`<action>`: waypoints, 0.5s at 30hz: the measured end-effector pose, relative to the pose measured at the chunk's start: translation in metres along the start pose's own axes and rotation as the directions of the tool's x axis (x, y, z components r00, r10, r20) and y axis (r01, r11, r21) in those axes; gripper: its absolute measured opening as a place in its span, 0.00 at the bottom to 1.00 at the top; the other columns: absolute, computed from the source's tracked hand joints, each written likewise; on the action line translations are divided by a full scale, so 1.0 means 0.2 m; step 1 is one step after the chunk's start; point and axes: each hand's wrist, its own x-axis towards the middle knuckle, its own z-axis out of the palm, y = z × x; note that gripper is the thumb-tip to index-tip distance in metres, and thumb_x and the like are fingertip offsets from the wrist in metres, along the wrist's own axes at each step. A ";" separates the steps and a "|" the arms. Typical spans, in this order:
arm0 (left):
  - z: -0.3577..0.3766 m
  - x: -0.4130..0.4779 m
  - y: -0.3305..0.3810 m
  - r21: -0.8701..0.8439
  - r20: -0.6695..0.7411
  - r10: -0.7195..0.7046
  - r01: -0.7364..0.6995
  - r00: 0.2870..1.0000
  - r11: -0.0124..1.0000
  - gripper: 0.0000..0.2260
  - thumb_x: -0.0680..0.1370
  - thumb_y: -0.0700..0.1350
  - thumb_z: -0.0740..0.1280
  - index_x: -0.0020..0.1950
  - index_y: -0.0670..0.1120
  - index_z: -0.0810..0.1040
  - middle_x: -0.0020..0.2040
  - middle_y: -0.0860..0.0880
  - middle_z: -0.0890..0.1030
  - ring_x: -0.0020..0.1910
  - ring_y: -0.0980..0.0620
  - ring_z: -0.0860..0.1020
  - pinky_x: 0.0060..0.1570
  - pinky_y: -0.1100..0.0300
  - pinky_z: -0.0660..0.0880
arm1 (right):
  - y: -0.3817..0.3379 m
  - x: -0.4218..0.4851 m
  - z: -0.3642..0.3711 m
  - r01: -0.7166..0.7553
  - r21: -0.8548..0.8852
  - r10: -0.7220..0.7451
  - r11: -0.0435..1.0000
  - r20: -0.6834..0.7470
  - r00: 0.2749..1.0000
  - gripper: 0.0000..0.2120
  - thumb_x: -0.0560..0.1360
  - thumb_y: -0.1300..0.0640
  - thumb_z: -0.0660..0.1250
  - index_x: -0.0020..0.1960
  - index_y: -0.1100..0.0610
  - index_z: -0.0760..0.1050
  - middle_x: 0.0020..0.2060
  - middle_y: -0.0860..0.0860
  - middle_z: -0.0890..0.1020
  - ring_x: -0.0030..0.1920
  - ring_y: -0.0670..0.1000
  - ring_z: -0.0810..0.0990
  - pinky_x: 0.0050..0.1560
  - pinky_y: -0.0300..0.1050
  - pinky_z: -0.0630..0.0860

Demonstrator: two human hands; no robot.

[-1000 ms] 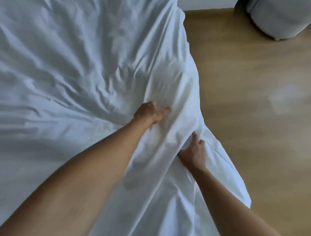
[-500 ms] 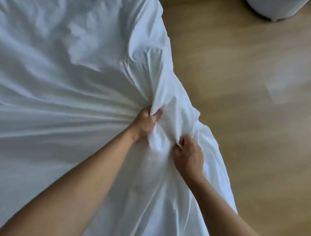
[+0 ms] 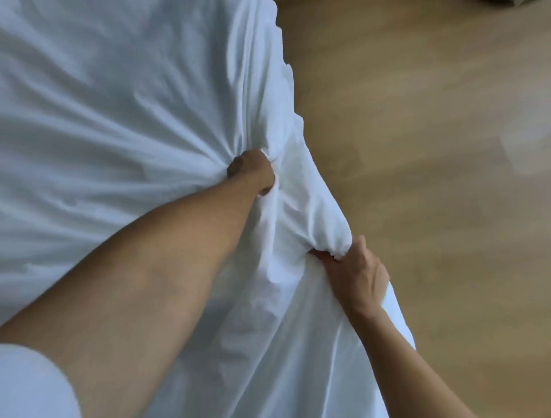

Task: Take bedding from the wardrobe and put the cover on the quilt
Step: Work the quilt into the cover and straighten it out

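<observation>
A white quilt cover (image 3: 119, 119) lies spread and creased over the left and middle of the head view, with a padded bulge (image 3: 313, 209) along its right edge. My left hand (image 3: 253, 171) grips a bunch of the white cloth, and folds radiate from the fist. My right hand (image 3: 354, 268) grips the bunched lower end of that bulge at the cover's right edge. Whether the quilt itself is inside the cloth cannot be made out. More of the cover hangs down toward me between my arms.
Light wooden floor (image 3: 432, 149) fills the right half of the view. A dark object (image 3: 507, 3) just shows at the top right edge. My white sleeve (image 3: 29, 382) is at the bottom left.
My right hand has moved right and down, pulling the cloth's edge outward. My left hand has closed tighter on the bunch. The view has tilted down, and the grey object at top right has nearly left the frame.
</observation>
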 end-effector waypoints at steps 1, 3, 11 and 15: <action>-0.05 0.03 0.04 -0.290 0.011 -0.026 0.028 1.000 0.957 0.21 0.79 0.46 0.63 0.70 0.40 0.74 0.69 0.38 0.76 0.68 0.38 0.75 0.64 0.50 0.74 | 0.03 0.01 -0.02 -0.047 0.002 0.047 0.999 -0.050 0.998 0.33 0.62 0.23 0.70 0.41 0.49 0.61 0.31 0.48 0.76 0.33 0.62 0.76 0.33 0.49 0.66; -0.25 0.11 0.05 -0.821 -0.139 -0.126 -0.043 0.982 0.569 0.21 0.72 0.49 0.62 0.59 0.38 0.80 0.60 0.34 0.81 0.59 0.37 0.80 0.57 0.45 0.76 | 0.09 0.00 -0.01 -0.170 0.013 0.170 0.985 -0.113 0.979 0.35 0.60 0.19 0.65 0.42 0.48 0.60 0.37 0.55 0.81 0.40 0.64 0.80 0.38 0.51 0.69; 0.12 -0.08 -0.13 -0.241 -0.064 0.472 -0.472 0.879 0.848 0.23 0.82 0.45 0.60 0.78 0.49 0.68 0.78 0.43 0.67 0.77 0.44 0.65 0.74 0.53 0.62 | 0.10 0.08 0.12 -0.431 -0.133 0.451 0.892 0.216 0.866 0.46 0.59 0.19 0.67 0.59 0.55 0.66 0.62 0.59 0.76 0.66 0.63 0.73 0.64 0.60 0.64; -0.11 0.05 -0.41 0.053 -0.406 0.188 -0.182 0.894 0.982 0.37 0.67 0.67 0.69 0.75 0.63 0.65 0.77 0.41 0.64 0.74 0.35 0.64 0.70 0.36 0.59 | 0.19 -0.03 0.01 -0.384 -0.086 0.386 0.919 0.009 0.922 0.37 0.58 0.18 0.63 0.42 0.50 0.61 0.34 0.52 0.76 0.46 0.64 0.81 0.45 0.56 0.72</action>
